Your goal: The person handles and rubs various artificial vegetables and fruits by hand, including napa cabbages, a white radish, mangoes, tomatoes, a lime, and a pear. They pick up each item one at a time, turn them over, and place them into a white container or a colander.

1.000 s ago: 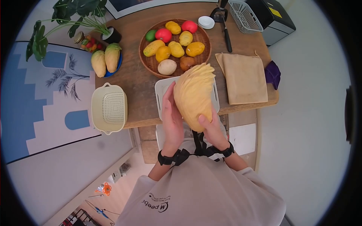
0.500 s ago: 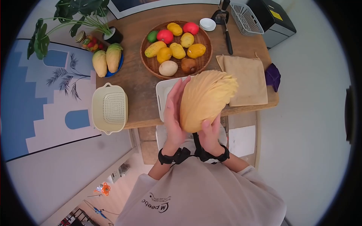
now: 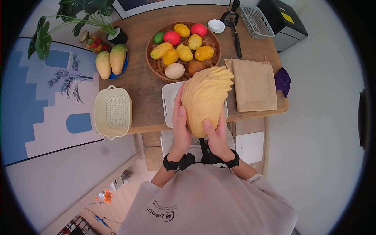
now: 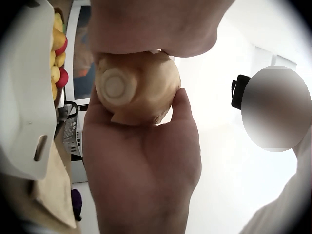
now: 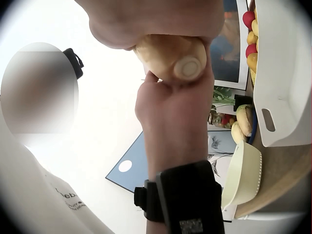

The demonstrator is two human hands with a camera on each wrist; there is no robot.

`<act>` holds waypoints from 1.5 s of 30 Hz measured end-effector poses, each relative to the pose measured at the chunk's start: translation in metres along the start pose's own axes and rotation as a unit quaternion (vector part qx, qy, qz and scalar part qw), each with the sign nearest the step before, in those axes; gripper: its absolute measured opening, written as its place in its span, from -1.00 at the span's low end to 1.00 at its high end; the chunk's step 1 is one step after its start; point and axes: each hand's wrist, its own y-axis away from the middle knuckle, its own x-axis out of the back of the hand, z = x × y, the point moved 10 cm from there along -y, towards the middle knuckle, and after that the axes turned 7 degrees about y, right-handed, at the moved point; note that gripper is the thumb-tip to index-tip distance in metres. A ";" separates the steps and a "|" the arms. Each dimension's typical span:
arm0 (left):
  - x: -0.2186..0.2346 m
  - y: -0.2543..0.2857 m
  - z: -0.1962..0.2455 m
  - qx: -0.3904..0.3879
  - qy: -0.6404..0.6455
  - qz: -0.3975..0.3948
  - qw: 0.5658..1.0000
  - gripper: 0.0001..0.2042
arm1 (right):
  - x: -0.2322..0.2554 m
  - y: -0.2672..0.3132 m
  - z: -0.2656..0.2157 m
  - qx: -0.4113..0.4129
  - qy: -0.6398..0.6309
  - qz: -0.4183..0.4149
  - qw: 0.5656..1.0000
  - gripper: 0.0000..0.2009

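A large pale yellow cabbage-like vegetable (image 3: 205, 96) with ruffled leaf tips is held between both hands above the table's front edge. The left hand (image 3: 181, 129) supports its left side with long fingers laid along it. On the lower right, the right hand (image 3: 217, 135) grips it, thumb on the front. The tips point up and to the right in the head view. In the left wrist view the round cut stem (image 4: 114, 87) faces the camera; the right wrist view shows this stem (image 5: 188, 67) too. Partly hidden behind the vegetable is a white tray (image 3: 168, 102).
A wicker basket (image 3: 150, 58) of fruit stands behind the tray. Left are a cream colander (image 3: 113, 111), two yellow-green vegetables (image 3: 117, 59) on a blue plate, a jar and a plant. Right are a beige cloth (image 3: 256, 86), purple cloth (image 3: 282, 82), knife (image 3: 237, 44) and grey basket (image 3: 256, 21).
The vegetable tilted right half a second ago and now stands more upright, farther left. Both hands have turned with it and keep their hold.
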 end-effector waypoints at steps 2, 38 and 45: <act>0.012 0.004 -0.019 0.033 0.068 0.031 0.997 -0.35 | -0.008 -0.011 -0.026 0.065 0.118 -0.009 0.991 -0.09; 0.043 0.032 -0.036 0.005 0.100 0.040 0.994 -0.47 | -0.062 0.008 -0.060 0.382 0.508 -0.125 0.762 -0.55; 0.041 0.028 -0.051 0.088 0.184 0.036 0.978 -0.47 | -0.082 0.020 -0.042 0.409 0.519 -0.192 0.726 -0.56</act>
